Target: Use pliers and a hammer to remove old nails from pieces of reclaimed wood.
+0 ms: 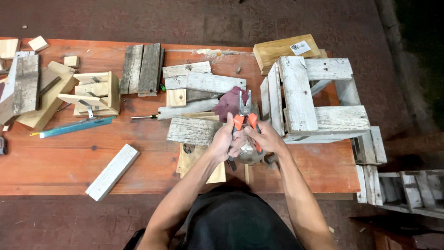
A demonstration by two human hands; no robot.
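Broadly, the orange-red desk (55, 162) is spread with wood at several stages of handling. Largest is the whitewashed slatted crate (314, 99) at the right, which stands assembled, with more slatted pieces on the floor beyond the desk's right edge. Left of it lies a loose heap of grey weathered boards (199, 83), and further left a small pale wooden frame (95, 92) beside stacked offcuts, so much of the wood appears separated into pieces while the crate looks whole. A single white slat (112, 171) lies alone near the front edge, and a teal-handled tool (76, 126) rests left of centre. At the middle, just above the body, both hands are clenched on the orange-handled pliers (244, 115): the left hand (225, 139) grips the left handle, the right hand (264, 138) the right, with the metal nose pointing away over a maroon cloth (230, 103). Whether the nose grips anything cannot be told.
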